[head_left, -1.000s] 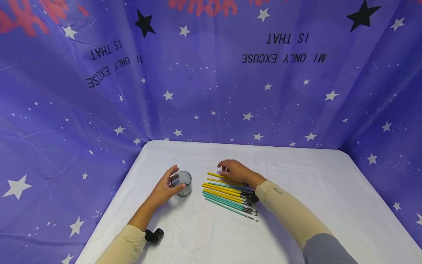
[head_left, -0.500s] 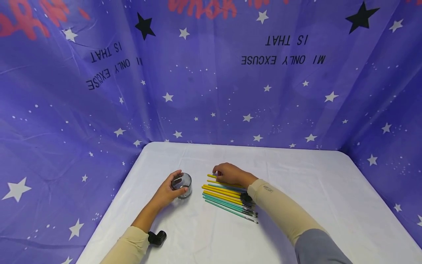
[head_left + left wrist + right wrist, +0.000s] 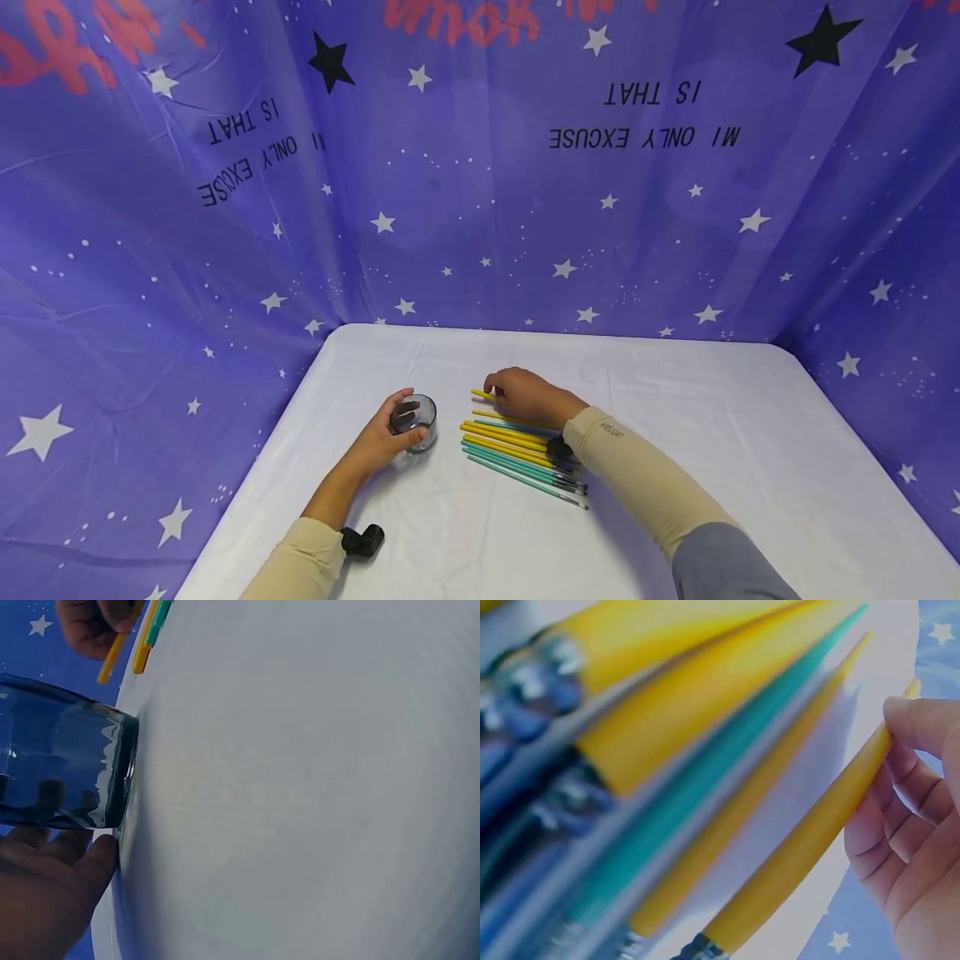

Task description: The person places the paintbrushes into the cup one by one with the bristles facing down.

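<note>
My left hand (image 3: 377, 440) grips a clear grey drinking glass (image 3: 424, 432), thumb on the near side and fingers round the far side. In the left wrist view the glass (image 3: 60, 757) stands upright on the tabletop. My right hand (image 3: 527, 393) pinches a yellow paintbrush (image 3: 802, 840) between thumb and fingers near its handle's end. That brush lies apart from the others, at the far edge of the group. Several yellow and teal paintbrushes (image 3: 510, 442) lie side by side, handle ends toward the glass and bristles to the right, partly hidden by my right wrist.
A white cloth (image 3: 675, 467) covers the table. Purple curtains (image 3: 480, 208) printed with stars and lettering stand behind it and at both sides. A black wrist camera (image 3: 363, 542) sits on my left wrist, and another (image 3: 559, 450) is under the right.
My right hand has moved left and down onto the farthest yellow paintbrush, pinched it and shifted it slightly away from the others. My left hand has closed more around the glass.
</note>
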Available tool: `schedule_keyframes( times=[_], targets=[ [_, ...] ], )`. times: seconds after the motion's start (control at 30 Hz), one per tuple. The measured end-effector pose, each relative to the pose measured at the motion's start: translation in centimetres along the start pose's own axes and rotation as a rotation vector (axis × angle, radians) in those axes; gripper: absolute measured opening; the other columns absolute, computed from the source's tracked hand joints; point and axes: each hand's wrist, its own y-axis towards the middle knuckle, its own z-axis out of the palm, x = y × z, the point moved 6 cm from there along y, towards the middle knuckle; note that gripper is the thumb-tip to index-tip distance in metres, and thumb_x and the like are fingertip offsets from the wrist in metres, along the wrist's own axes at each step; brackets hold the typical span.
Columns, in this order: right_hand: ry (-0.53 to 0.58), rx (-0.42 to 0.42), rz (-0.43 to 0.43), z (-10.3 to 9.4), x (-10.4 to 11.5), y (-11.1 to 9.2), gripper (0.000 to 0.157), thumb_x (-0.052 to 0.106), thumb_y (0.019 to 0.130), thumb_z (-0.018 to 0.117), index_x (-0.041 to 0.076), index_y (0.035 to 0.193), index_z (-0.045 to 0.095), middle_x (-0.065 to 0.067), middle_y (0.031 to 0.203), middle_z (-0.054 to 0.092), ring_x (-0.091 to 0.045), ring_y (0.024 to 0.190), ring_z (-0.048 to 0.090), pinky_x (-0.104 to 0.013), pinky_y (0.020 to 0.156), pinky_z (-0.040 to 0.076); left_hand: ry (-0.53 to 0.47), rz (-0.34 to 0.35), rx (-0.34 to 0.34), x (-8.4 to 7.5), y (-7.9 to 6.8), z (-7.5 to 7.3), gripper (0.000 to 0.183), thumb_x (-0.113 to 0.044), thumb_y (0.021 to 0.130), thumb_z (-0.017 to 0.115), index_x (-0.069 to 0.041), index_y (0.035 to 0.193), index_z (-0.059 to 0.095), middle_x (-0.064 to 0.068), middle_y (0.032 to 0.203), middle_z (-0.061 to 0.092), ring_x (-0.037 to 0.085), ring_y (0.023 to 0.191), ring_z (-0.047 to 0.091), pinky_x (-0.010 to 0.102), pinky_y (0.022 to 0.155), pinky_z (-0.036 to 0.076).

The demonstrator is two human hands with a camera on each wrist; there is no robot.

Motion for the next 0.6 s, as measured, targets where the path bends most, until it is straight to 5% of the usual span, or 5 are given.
schedule_keyframes(
  times=[0.6],
  targets=[
    [0.066,-0.241,-0.110,-6.1,4.1,-1.5,0.021,0.009,0.098,0.063,0.009,0.119,0.063,0.001,0.094,0.065,-0.013,0.079,0.058,-0.031,0.071,0.049,-0.056,-0.016,-0.035,0.5,0.0,0.1,0.079,-0.006,0.089,0.074,-0.006,0.153,0.027,0.026,0.148,0.041,0.042,0.137,0.038,0.044,0.106,0.038]
  ],
)
